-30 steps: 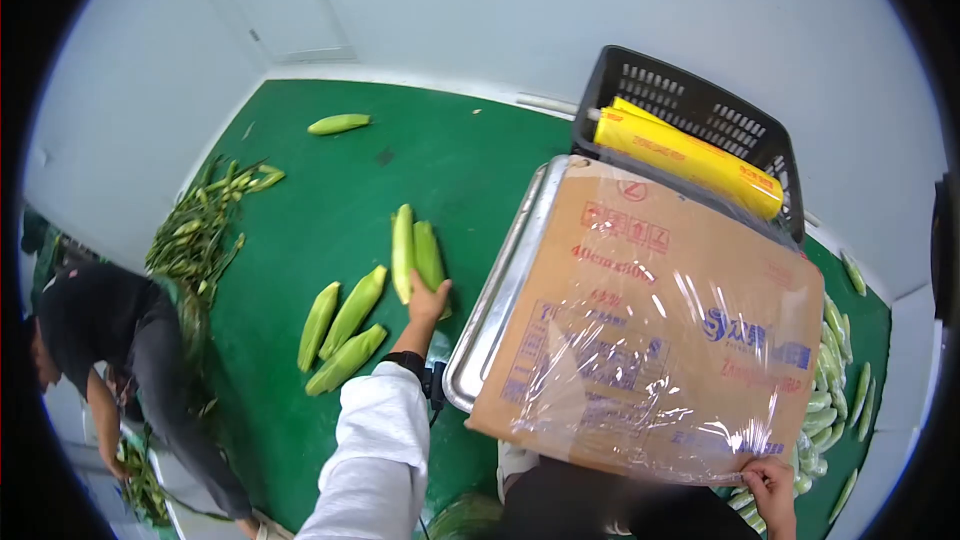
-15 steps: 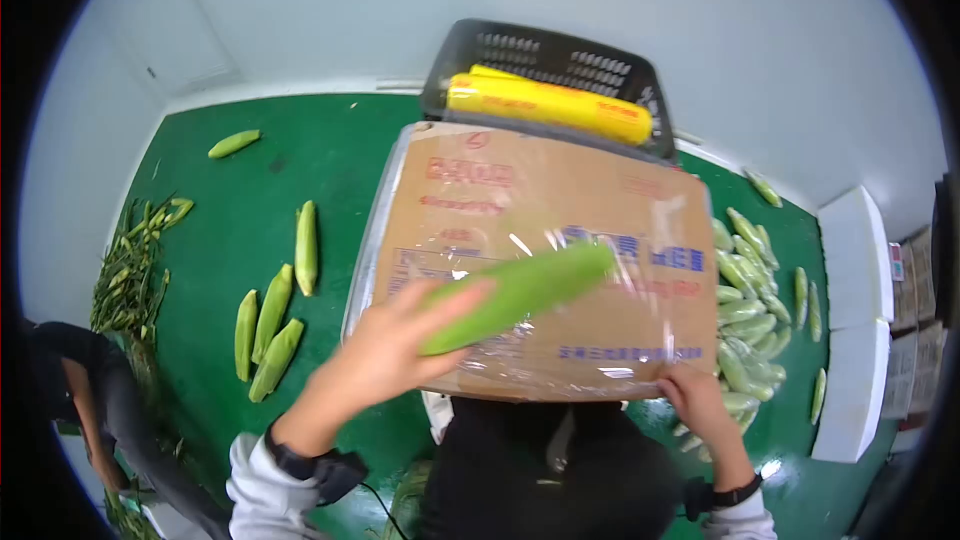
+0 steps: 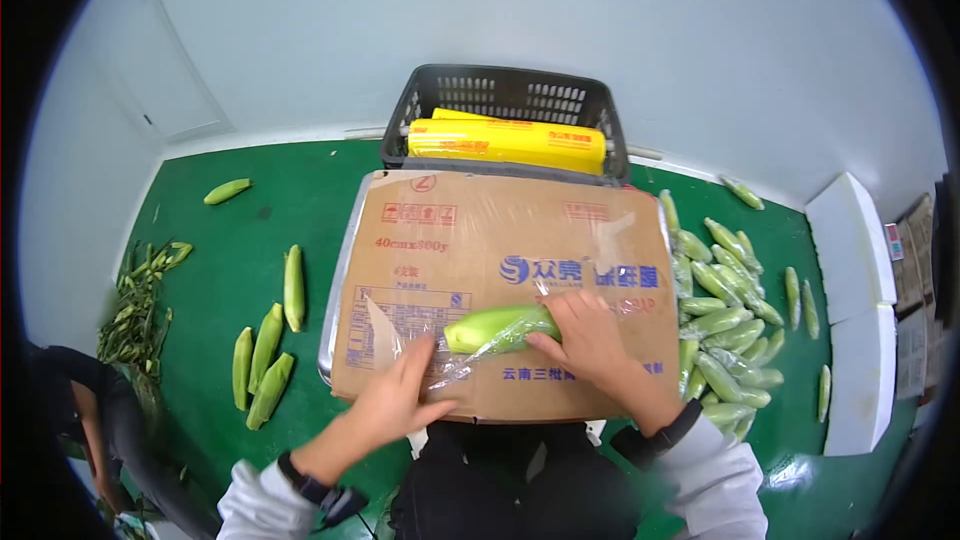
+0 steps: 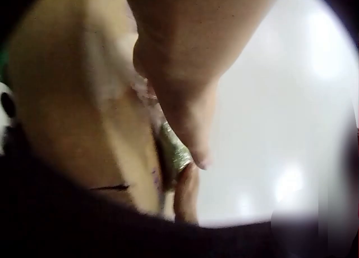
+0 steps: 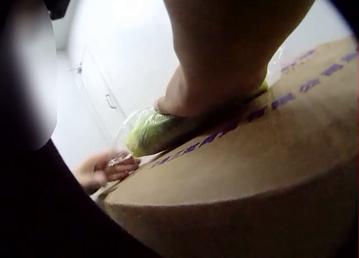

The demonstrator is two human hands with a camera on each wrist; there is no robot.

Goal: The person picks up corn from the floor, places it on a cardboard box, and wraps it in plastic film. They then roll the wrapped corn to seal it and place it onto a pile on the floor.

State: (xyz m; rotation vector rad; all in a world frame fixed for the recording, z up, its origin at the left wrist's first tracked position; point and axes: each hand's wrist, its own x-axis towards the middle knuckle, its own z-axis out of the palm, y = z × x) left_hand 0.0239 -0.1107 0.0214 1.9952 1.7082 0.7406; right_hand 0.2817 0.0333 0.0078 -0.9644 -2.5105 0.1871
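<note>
A green ear of corn (image 3: 490, 328), in its husk and partly covered by clear plastic film (image 3: 455, 368), lies across the top of a cardboard box (image 3: 420, 270). My right hand (image 3: 590, 340) holds the corn's right part, its thumb on the near side. At the corn's left end, my left hand (image 3: 395, 402) has its fingers extended beside the loose film, thumb spread apart. The right wrist view shows the wrapped corn (image 5: 154, 135) under my right hand, with the left fingers by the film at its end. Only a sliver of wrapped corn (image 4: 178, 148) shows in the left wrist view.
Bare ears of corn (image 3: 265, 350) lie on the green floor (image 3: 220, 250) to the left, near a husk pile (image 3: 135, 325) and another person (image 3: 80, 400). Film-wrapped corn (image 3: 735, 330) is heaped right. Behind the box, a black crate (image 3: 615, 130) holds yellow rolls (image 3: 505, 143).
My left hand took an ear of corn from the floor and brought it onto the box. Now the right hand holds it with film around it. The head view has swung right.
</note>
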